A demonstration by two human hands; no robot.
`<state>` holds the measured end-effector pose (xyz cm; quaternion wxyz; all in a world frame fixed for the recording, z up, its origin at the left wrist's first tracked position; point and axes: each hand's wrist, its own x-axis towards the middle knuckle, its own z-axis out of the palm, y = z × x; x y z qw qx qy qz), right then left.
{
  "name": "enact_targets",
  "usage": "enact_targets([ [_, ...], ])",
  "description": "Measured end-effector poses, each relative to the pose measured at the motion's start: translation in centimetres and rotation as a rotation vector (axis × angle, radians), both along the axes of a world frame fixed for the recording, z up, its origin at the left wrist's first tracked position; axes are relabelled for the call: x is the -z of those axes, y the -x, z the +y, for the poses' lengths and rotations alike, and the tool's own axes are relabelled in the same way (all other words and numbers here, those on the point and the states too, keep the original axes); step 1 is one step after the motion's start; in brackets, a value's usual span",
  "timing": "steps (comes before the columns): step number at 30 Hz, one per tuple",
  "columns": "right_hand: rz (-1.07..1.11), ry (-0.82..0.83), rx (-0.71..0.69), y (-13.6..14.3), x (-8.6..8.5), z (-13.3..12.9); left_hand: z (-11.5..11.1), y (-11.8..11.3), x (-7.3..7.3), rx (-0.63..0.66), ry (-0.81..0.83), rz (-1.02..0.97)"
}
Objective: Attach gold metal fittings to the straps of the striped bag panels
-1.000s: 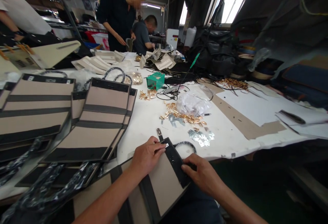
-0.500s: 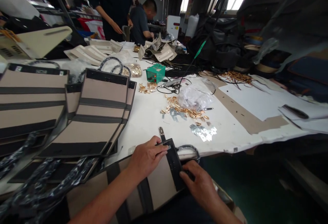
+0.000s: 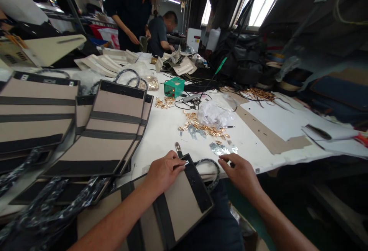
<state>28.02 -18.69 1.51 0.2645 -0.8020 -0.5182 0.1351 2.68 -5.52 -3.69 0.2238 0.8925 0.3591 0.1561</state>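
Note:
A beige panel with black bands (image 3: 181,205) lies over my lap against the table's front edge, a wrapped handle (image 3: 214,176) curving from its right side. My left hand (image 3: 165,170) grips the panel's top corner, its fingers pressed together beside a small pale metal plate (image 3: 186,163). A dark tab with a metal end (image 3: 178,149) sticks out above that corner. Off the panel, my right hand (image 3: 240,168) is at the table edge, fingers bent together just below a pile of flat silver plates (image 3: 222,148); what it holds, if anything, is too small to name.
Similar panels (image 3: 112,128) are stacked at the left. Gold-coloured parts (image 3: 211,130), a plastic bag (image 3: 217,114), a pen (image 3: 229,127) and a green box (image 3: 174,87) lie mid-table. Two people (image 3: 129,17) are at the far end.
My right hand has let go of the panel's edge and moved up and right towards the silver plates. My left hand stays at the corner. The view has shifted slightly.

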Motion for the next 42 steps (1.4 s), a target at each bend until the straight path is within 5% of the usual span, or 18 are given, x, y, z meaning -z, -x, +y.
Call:
enact_targets([
  [6, -0.244, 0.286, 0.066, -3.2, 2.5, 3.9, -0.6, 0.1, -0.4, -0.013, 0.016, 0.004],
  [14, -0.266, 0.190, -0.089, -4.4, 2.4, 3.7, -0.7, 0.2, -0.7, -0.002, 0.021, -0.009],
  [18, -0.174, 0.100, -0.109, -2.2, -0.7, 3.1, -0.8, 0.1, -0.6, -0.001, 0.027, -0.019],
  [23, 0.209, 0.379, -0.487, 4.1, -3.9, 3.3, -0.8, 0.1, -0.5, -0.020, 0.009, -0.016],
  [27, 0.036, 0.438, -0.596, 6.7, -3.1, 4.6, -1.0, 0.1, -0.4, -0.025, 0.006, -0.005],
  [35, -0.320, 0.448, -0.715, 6.3, -1.8, 5.5, -1.0, 0.2, -0.1, -0.023, 0.009, -0.012],
  [42, -0.353, 0.445, -0.613, 6.7, -1.3, 5.4, -1.0, 0.2, 0.1, -0.007, 0.017, -0.031],
])
